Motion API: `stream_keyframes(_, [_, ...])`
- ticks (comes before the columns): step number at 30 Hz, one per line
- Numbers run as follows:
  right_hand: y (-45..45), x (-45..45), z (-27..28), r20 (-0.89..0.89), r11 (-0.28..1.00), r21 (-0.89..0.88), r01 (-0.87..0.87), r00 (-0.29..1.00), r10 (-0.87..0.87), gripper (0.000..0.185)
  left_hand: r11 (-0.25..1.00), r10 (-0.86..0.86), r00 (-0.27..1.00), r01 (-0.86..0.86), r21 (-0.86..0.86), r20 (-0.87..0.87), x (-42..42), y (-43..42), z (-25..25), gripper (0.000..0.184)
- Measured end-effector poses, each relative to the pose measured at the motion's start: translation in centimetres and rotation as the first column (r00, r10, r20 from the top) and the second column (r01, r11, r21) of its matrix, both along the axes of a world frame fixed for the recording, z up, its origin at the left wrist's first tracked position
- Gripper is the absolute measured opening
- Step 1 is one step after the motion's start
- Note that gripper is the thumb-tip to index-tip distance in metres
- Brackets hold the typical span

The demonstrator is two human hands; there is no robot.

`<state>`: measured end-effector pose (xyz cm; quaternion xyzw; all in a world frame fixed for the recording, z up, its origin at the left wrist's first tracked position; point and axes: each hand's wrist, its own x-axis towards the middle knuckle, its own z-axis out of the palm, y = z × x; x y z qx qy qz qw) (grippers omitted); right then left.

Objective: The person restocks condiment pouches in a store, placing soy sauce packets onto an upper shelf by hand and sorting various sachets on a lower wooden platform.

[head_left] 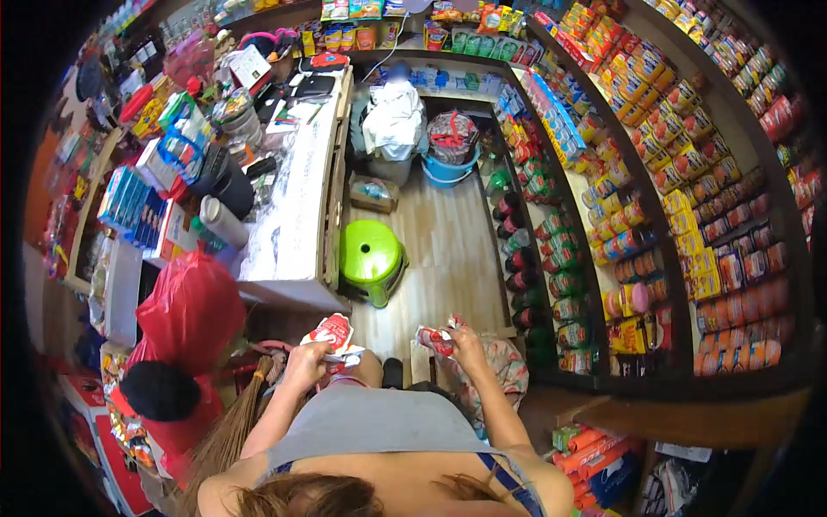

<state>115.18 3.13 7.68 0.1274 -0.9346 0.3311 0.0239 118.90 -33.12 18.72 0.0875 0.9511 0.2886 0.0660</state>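
While holding the left hand (307, 365) curled nearly closed, grips a red-and-white packet (331, 331), jutting forward past the fingertips. Likewise has the right hand (466, 348) folded on a red wrapper (434, 340), mostly to its inner side, well apart from the packet. Beyond both, looks onto a green stool (379, 264) and, farther off, a blue bucket (450, 175).

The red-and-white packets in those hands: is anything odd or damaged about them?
Both look rumpled, with uneven edges: one packet in the left hand, another packet in the right hand. Whether either is torn is too small to tell.
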Motion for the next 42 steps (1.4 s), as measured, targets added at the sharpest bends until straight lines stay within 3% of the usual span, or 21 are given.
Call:
stream_keyframes(3, [-0.1,-3.7,-0.2,-0.073,0.994,-0.105,0.035,0.996,-0.042,0.008,0.997,-0.067,0.998,0.068,0.043,-0.006,-4.3,0.4,-0.8,0.021])
stream_keyframes(4, [-0.2,-4.5,0.2,-0.009,0.994,-0.108,0.035,0.999,-0.036,0.037,0.995,-0.095,0.995,0.095,0.043,-0.003,-5.8,0.8,-0.7,0.021])
stream_keyframes(7, [-1.0,-6.7,2.8,0.104,0.997,0.003,0.076,0.992,-0.076,0.018,0.976,-0.213,0.976,0.215,0.048,-0.04,-10.9,1.4,-2.2,0.021])
stream_keyframes(11, [-1.4,-8.8,3.6,0.076,0.976,0.014,0.217,0.973,-0.218,0.023,0.928,-0.347,0.934,0.355,0.113,-0.086,-16.8,1.8,-2.4,0.021])
stream_keyframes(18, [-1.7,-14.4,4.4,0.039,0.965,0.062,0.255,0.966,-0.257,0.022,0.911,-0.322,0.932,0.353,0.212,-0.168,-23.4,1.0,-0.6,0.017])
stream_keyframes(19, [-2.0,-15.4,4.8,0.006,0.969,0.055,0.241,0.97,-0.241,0.022,0.919,-0.306,0.936,0.339,0.203,-0.176,-24.0,0.7,-0.5,0.017])
stream_keyframes(21, [-2.6,-17.5,6.1,0.108,0.972,0.071,0.222,0.967,-0.229,0.019,0.922,-0.299,0.934,0.336,0.191,-0.198,-25.3,0.4,-0.6,0.016])
stream_keyframes(24, [-3.4,-20.8,6.9,0.052,0.987,0.019,0.16,0.986,-0.16,0.018,0.942,-0.261,0.942,0.297,0.159,-0.213,-26.9,-0.1,-0.4,0.018])
stream_keyframes(28, [-3.7,-25.4,7.1,0.064,0.998,-0.018,0.06,0.996,-0.059,0.029,0.962,-0.206,0.959,0.234,0.138,-0.193,-28.7,-0.4,-0.8,0.02])
stream_keyframes(31, [-3.4,-29.1,6.2,0.05,0.995,-0.098,-0.011,0.999,0.016,0.028,0.976,-0.14,0.975,0.166,0.144,-0.172,-30.2,0.2,-1.6,0.02])
stream_keyframes(32, [-3.1,-30.4,6.2,0.157,0.999,-0.049,0.0,0.988,0.008,0.021,0.98,-0.117,0.98,0.141,0.142,-0.164,-30.9,0.6,-1.6,0.02])
stream_keyframes(38, [1.9,-38.3,-0.3,0.051,0.974,-0.136,-0.182,0.98,0.19,0.018,0.999,-0.018,0.997,0.02,0.032,-0.076,-36.8,5.7,-4.8,0.02])
stream_keyframes(42, [6.6,-43.6,-0.6,0.196,0.958,-0.082,-0.275,0.938,0.286,0.015,1.0,-0.024,0.997,0.026,0.014,-0.079,-42.0,10.3,-5.5,0.02])
